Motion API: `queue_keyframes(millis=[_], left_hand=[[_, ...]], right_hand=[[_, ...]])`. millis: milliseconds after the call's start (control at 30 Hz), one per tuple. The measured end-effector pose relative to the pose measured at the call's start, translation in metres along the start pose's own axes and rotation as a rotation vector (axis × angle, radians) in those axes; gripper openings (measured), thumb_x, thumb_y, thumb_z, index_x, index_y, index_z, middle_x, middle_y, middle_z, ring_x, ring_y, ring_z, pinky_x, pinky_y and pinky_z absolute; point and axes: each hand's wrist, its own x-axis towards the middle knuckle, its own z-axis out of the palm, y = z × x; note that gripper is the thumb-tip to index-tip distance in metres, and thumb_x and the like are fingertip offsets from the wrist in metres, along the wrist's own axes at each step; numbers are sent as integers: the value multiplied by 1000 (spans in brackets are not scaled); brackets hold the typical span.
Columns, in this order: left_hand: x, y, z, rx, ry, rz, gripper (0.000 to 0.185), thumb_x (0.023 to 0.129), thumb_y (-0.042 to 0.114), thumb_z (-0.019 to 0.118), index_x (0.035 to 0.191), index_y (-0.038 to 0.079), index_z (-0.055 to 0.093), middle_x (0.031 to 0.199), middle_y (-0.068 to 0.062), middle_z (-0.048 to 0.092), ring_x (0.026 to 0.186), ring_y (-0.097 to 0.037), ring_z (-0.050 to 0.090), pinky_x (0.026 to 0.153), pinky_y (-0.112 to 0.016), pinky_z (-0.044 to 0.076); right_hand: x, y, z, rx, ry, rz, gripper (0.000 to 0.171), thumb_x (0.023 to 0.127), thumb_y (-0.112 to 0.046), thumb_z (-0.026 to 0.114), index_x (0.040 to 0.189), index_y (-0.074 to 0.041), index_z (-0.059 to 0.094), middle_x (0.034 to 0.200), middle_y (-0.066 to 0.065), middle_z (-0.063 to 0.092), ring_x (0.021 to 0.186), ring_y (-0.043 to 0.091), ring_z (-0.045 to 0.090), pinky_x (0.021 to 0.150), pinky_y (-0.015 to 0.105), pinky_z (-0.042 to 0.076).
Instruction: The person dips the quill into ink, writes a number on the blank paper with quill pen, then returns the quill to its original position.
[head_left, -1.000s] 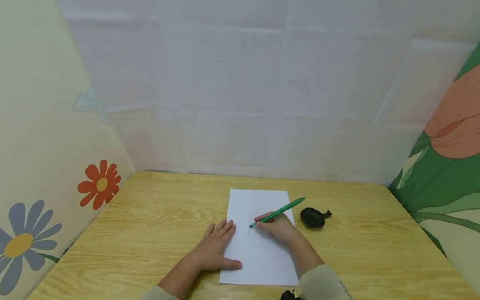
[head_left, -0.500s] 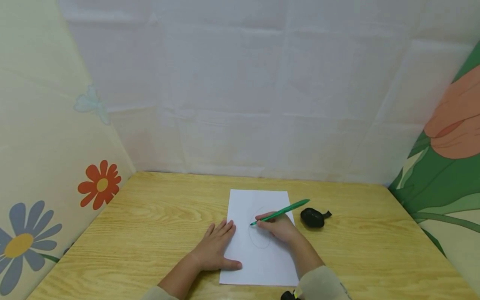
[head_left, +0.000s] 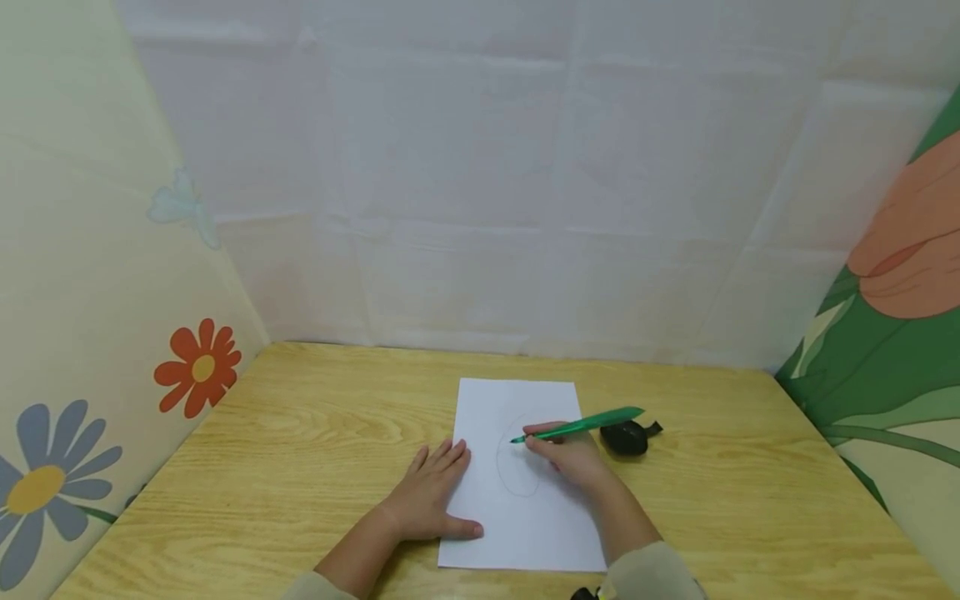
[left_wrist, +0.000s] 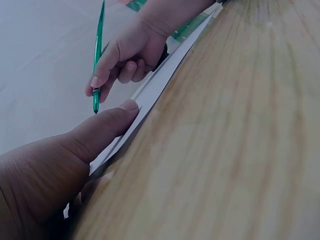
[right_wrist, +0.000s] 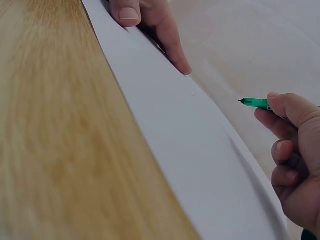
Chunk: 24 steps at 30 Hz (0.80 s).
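A white sheet of paper [head_left: 517,517] lies on the wooden table [head_left: 300,450], with a faint pencilled oval [head_left: 504,479] drawn near its middle. My left hand [head_left: 431,492] lies flat on the sheet's left edge, fingers straight, thumb [left_wrist: 107,125] pressing the paper [left_wrist: 150,92]. My right hand [head_left: 573,457] pinches a green pen [head_left: 581,426], its tip just over the top of the oval. In the right wrist view the pen tip [right_wrist: 250,102] hovers a little above the paper [right_wrist: 200,165], and the left hand's fingers [right_wrist: 172,42] rest on the sheet's far edge.
A small black object [head_left: 626,437] with a short tail lies on the table just right of the paper, close behind the pen. Cloth walls with flower prints [head_left: 198,368] close in the table at the left, back and right.
The right hand has slid up and to the right along the oval, and the pen now leans flatter toward the black object. The left hand has stayed in place.
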Motion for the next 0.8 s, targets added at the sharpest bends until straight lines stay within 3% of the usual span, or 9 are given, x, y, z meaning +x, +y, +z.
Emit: queue_keyframes(millis=[267,600,800], left_hand=[[-1,0,-2,-19,11,13,111,75,66,70,151,-3,29,161,-18,25,151,-38,15,120,-62,7],[-2,-3,-1,-34,26,27,111,75,65,71,151,-4,29,161,-19,25,151,-39,15,119,-62,6],[-2,-1,0,-37,37,40,110,75,63,72,150,-6,30,160,-21,26,151,-40,16,119,-63,8]], right_hand=[[-8,2,-15,30,39,-16,31,85,-31,76,113,-17,75,79,-4,63,55,12,42,54,23,37],[-13,7,-36,32,77,19,35,85,-33,76,117,-18,73,64,-2,50,54,13,41,53,23,35],[-16,13,-47,56,93,-3,37,85,-30,77,117,-12,73,81,-4,60,62,12,42,56,22,38]])
